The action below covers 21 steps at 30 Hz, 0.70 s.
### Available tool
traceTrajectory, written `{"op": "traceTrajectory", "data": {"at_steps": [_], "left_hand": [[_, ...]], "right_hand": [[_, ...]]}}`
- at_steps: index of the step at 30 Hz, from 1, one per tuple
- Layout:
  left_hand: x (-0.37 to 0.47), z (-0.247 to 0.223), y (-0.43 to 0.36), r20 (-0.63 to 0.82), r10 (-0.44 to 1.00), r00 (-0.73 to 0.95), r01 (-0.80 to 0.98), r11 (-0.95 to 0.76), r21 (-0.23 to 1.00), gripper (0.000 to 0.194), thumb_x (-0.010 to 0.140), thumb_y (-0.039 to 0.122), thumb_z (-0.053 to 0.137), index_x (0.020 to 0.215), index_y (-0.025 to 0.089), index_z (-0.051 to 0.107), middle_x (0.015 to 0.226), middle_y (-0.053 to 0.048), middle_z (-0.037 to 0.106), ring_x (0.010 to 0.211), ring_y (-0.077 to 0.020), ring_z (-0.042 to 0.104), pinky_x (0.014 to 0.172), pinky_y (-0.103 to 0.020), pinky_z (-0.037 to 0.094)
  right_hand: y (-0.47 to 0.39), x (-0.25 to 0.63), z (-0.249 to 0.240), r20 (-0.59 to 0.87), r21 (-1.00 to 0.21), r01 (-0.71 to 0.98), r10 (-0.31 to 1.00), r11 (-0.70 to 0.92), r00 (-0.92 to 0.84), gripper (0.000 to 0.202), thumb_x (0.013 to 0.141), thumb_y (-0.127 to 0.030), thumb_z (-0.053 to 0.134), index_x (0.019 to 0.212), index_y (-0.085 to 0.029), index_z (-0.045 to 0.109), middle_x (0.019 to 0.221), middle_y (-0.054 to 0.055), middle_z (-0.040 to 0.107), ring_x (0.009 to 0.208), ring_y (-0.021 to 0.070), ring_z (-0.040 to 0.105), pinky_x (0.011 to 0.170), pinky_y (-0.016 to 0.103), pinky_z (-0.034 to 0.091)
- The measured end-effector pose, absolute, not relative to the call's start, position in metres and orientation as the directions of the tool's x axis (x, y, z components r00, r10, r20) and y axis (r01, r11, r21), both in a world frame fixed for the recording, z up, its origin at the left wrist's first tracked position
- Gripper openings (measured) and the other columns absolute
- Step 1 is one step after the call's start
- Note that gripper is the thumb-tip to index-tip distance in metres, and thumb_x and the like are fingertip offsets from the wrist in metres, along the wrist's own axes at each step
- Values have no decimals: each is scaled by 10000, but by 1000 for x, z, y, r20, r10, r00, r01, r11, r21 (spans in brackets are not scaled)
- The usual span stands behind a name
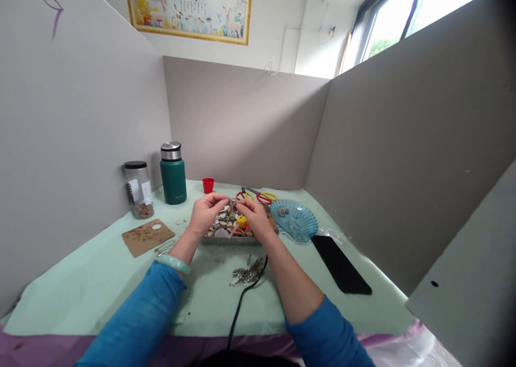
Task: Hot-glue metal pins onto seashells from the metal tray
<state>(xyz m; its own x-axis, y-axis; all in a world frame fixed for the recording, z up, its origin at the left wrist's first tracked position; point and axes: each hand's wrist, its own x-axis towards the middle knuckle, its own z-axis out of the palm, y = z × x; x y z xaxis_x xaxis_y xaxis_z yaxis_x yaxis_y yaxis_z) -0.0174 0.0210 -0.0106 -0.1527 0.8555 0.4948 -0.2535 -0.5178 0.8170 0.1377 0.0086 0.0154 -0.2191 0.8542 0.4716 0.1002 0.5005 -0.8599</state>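
Observation:
My left hand (207, 211) and my right hand (253, 215) meet above a metal tray (229, 240) filled with small mixed pieces, some like shells or stones. Thumb and fingers of each hand are pinched together. Between the fingertips is a small greyish, partly clear item (233, 202), too small to name. A yellow piece (242, 221) lies in the tray below my right hand. On the table in front of the tray lies a pile of small silvery metal pieces (248, 273), with a black cord (237, 308) running beside it.
To the left stand a green bottle (173, 179), a clear jar (139, 189) with a black lid, and a brown card (147, 237). Behind are a red cup (208, 185) and scissors (264, 197). On the right lie a blue shell-shaped plate (302, 222) and a black flat object (342, 264). Partitions (245, 120) enclose the table.

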Motion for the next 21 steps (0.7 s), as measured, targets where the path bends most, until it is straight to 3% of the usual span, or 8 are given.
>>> {"op": "traceTrajectory", "data": {"at_steps": [21], "left_hand": [[-17, -12, 20, 521, 842, -137, -212, -539, 815, 262, 655, 353, 760, 789, 138, 694, 738, -46, 690, 672, -144, 614, 684, -274, 487]], "right_hand": [[6, 134, 15, 499, -843, 155, 857, 515, -127, 189, 750, -350, 599, 699, -170, 627, 673, 13, 659, 638, 154, 577, 650, 264, 446]]}}
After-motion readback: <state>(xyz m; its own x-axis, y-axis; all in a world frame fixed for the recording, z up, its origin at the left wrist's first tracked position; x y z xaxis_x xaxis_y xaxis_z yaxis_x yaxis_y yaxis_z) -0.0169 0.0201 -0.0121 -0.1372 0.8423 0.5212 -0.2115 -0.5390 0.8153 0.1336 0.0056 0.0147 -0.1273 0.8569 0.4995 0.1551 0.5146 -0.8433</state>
